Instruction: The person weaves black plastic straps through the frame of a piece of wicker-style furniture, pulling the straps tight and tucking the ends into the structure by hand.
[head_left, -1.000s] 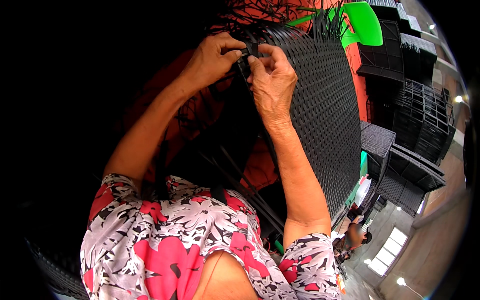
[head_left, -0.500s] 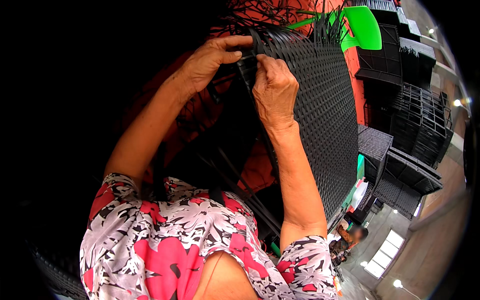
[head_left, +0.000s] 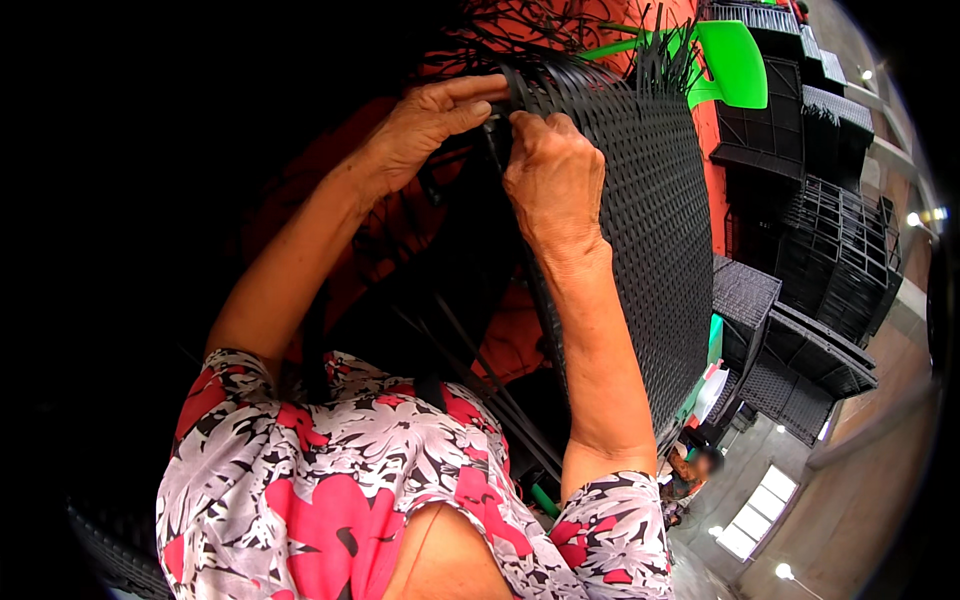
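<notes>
No packages, labels, signs or screens in view

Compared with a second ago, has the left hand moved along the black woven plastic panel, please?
Yes. The left hand has slid right, its fingertips now over the black woven panel's top edge, closer to the green plastic chair.

A furniture weaving workshop: beyond the right hand point(head_left: 553, 180), stacks of black woven furniture frames point(head_left: 820, 250) rise against an orange-red wall point(head_left: 712, 150), loose black weaving strips point(head_left: 660, 55) bristle above a half-woven panel point(head_left: 660, 240), and a green plastic chair point(head_left: 735, 60) stands nearby.
</notes>
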